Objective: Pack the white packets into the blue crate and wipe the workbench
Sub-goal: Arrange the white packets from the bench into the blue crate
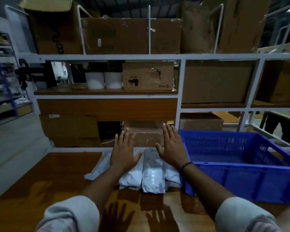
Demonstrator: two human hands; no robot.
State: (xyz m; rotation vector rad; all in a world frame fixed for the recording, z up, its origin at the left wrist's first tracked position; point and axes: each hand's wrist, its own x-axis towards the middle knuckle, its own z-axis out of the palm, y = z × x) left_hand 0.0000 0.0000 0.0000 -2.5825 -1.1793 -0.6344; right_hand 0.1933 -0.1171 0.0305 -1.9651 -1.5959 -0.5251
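Note:
Several white packets lie in a loose pile at the middle of the wooden workbench. My left hand hovers flat above the pile's left side, fingers spread, holding nothing. My right hand is raised the same way above the pile's right side, palm down and empty, a dark band on its wrist. The blue crate stands on the bench just right of the packets; no packets show inside it. My forearms hide part of the pile.
A white-framed shelf unit rises behind the bench, holding cardboard boxes and two white rolls. More boxes sit below it. A person's dark legs stand at far right. A blue rack is at far left.

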